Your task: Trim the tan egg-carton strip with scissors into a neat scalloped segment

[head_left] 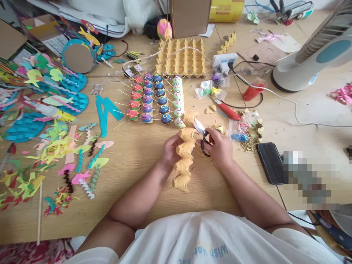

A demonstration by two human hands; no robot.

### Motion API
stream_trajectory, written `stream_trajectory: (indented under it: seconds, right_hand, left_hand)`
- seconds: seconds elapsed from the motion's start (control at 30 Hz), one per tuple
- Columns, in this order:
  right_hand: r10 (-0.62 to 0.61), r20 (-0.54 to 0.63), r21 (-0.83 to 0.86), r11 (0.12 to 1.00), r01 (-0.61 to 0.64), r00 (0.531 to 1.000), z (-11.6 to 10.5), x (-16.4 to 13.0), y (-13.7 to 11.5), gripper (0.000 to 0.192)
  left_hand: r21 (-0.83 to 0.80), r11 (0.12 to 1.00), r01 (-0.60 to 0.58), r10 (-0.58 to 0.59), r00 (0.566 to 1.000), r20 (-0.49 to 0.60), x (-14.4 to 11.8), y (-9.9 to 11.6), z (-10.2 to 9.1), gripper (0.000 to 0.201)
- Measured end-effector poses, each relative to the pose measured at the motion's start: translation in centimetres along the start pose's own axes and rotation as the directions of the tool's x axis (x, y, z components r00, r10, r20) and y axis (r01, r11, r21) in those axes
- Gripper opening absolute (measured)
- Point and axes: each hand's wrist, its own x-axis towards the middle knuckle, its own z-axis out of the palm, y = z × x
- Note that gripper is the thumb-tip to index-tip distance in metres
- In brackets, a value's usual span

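Toward the wooden table's (132, 146) near edge, the left hand (169, 150) grips one carton strip (184, 148), five cups showing, all bare tan and uncoloured. One phone (271, 163) lies toward the right edge. The right hand's (221, 148) fingers are closed in the handles of one pair of scissors (202, 131), blades at the strip's far end; trimming looks partway. Beyond stand four painted strips (147, 99), apparently finished: red with five visible humps; purple, blue and pale green with six each. Nearer the far edge sit one tan tray (178, 58) and one short bare strip (227, 44), both unpainted.
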Motion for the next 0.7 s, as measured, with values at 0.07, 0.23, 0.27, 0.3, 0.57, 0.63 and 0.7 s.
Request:
stream_trajectory:
  seconds: [0.07,0.23,0.27,0.3,0.57,0.63,0.7]
  right_hand:
    - [-0.007,-0.006,-0.008,1.0,0.007,1.0,-0.03,0.02,-0.04,0.042]
    - [0.017,-0.008,-0.017,1.0,-0.017,1.0,-0.05,0.05,-0.07,0.042]
    - [0.019,-0.01,-0.019,1.0,-0.02,1.0,-0.04,0.04,-0.03,0.042]
    - [0.021,-0.014,-0.023,1.0,-0.021,1.0,-0.03,0.03,0.02,0.042]
    - [0.058,-0.038,-0.036,0.998,-0.059,0.998,-0.26,-0.05,-0.01,0.043]
    - [0.08,-0.029,0.004,0.997,-0.08,0.996,-0.26,-0.07,-0.11,0.041]
    - [0.12,-0.015,0.078,0.99,-0.118,0.993,-0.19,-0.07,-0.15,0.04]
  left_hand:
    - [-0.023,1.0,0.008,-0.008,1.0,-0.001,0.02,-0.02,-0.03,0.015]
    - [-0.026,1.0,0.015,-0.015,1.0,0.003,-0.02,-0.03,-0.08,0.016]
    - [-0.015,1.0,0.02,-0.02,1.0,0.006,-0.02,-0.02,-0.14,0.017]
    - [-0.006,1.0,0.025,-0.025,1.0,0.009,-0.01,0.0,-0.22,0.017]
    - [0.022,0.999,0.034,-0.034,0.999,0.009,0.09,-0.01,-0.6,0.019]
    - [0.021,1.0,0.024,-0.024,1.0,0.001,0.06,-0.03,-0.57,0.019]
    - [0.019,1.0,0.015,-0.015,1.0,-0.005,0.03,-0.06,-0.6,0.019]
